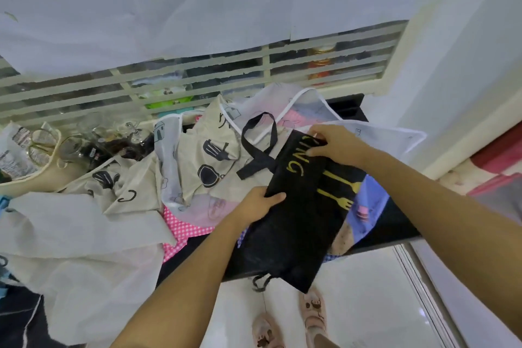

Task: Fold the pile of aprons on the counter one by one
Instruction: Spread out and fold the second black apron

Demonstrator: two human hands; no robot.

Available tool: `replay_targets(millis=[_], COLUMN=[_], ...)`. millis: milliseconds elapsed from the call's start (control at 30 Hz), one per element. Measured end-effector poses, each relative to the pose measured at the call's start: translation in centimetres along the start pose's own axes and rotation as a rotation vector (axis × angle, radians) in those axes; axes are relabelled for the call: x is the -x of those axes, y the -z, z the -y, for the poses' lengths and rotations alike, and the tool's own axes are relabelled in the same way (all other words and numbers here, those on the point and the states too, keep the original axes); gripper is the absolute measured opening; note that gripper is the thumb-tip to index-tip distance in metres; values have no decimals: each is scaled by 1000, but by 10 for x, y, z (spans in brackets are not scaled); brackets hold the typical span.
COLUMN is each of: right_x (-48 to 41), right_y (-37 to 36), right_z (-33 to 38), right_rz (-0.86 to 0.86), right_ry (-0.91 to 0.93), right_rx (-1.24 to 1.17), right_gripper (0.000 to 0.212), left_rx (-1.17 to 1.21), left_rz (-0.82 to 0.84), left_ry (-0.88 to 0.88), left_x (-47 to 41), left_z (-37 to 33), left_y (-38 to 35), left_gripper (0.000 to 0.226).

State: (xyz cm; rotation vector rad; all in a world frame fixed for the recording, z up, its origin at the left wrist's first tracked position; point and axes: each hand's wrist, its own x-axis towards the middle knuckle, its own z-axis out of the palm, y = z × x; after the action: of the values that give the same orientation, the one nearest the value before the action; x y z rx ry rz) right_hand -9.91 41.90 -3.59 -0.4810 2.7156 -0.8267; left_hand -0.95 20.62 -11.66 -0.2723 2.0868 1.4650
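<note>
Black apron (305,206) folded into long strip, lies diagonally on dark table (392,223), atop pile of aprons (195,169); lower end overhangs front edge. Left hand (257,203) grips strip's left edge mid-length, thumb on top. Right hand (336,144) pinches far top edge, fingers curled. Black neck strap (258,144) loops out beside right hand. Left fingers hidden under cloth; gold lettering partly covered, only "ING" readable. Cream tray (36,175) far left holds glassware (84,135), blurred.
</note>
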Motion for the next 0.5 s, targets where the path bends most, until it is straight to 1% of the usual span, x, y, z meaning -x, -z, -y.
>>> replay_targets(millis=[33, 67, 100, 133, 233, 267, 300, 367, 433, 500], right_x=[6, 14, 25, 38, 84, 99, 112, 130, 140, 144], right_y=[-5, -11, -19, -29, -69, -83, -96, -120, -136, -145], right_z=[-5, -10, -14, -20, -39, -45, -53, -65, -76, -81], right_rz=[-153, -250, -259, -182, 194, 276, 320, 311, 243, 184], right_ry=[-23, -28, -12, 14, 116, 136, 151, 192, 222, 217], right_rx=[4, 24, 52, 82, 220, 273, 317, 373, 410, 368], right_gripper=[38, 45, 52, 59, 78, 83, 86, 89, 94, 96], left_rx=[7, 20, 42, 68, 183, 225, 260, 284, 281, 297], left_rz=[-25, -70, -118, -151, -154, -129, -88, 6, 78, 95], left_ry=[12, 28, 45, 63, 122, 137, 152, 193, 240, 276], left_x=[-6, -11, -15, -20, -25, -25, -24, -20, -17, -15], left_z=[0, 2, 6, 9, 18, 20, 23, 26, 30, 33], left_y=[-6, -11, -14, -18, -22, -21, -20, -16, -13, -12], left_gripper=[33, 34, 35, 36, 33, 29, 26, 23, 23, 24])
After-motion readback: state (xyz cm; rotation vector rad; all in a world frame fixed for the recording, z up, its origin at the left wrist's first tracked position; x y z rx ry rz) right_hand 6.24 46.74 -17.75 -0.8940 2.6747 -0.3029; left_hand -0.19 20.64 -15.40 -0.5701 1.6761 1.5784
